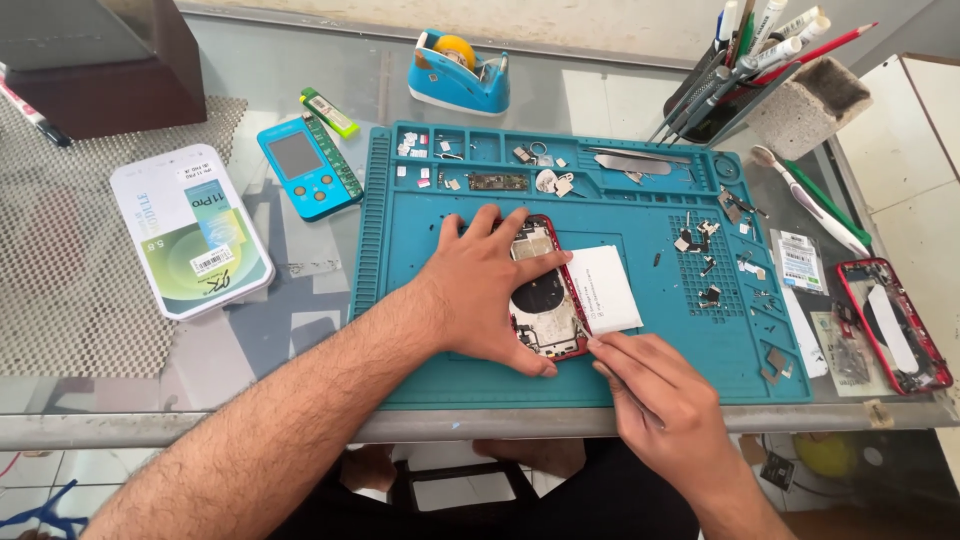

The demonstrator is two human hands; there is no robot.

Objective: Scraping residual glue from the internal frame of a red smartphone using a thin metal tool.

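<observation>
Right now my left hand [490, 300] lies flat and spread over the opened red phone shell [545, 300], pinning it to the teal repair mat [420, 350] near the middle of the counter [250, 70]. My right hand [655, 390] has its fingertips pinched narrow on the lower corner of a white sheet [605, 288] that lies against the shell's right edge, partly over it.

To do this well, I judge I should keep the left palm's weight even so the shell cannot skate on the mat, keep my fingers off the exposed coil and boards inside, and move the sheet low and slowly from the corner instead of jerking it, so nothing thin tears or creases.

Counting what lies about: one shell under my hand and a second red phone frame [895, 325] at the far right edge, so two. One white box [190, 228] with a green picture, one blue handheld tester [308, 168], one green lighter [329, 112], one blue tape dispenser [460, 75], one black pen cup [715, 95] crowded with tools. The small screws and brackets [705, 265] on the mat are too many and too tiny to count.
</observation>
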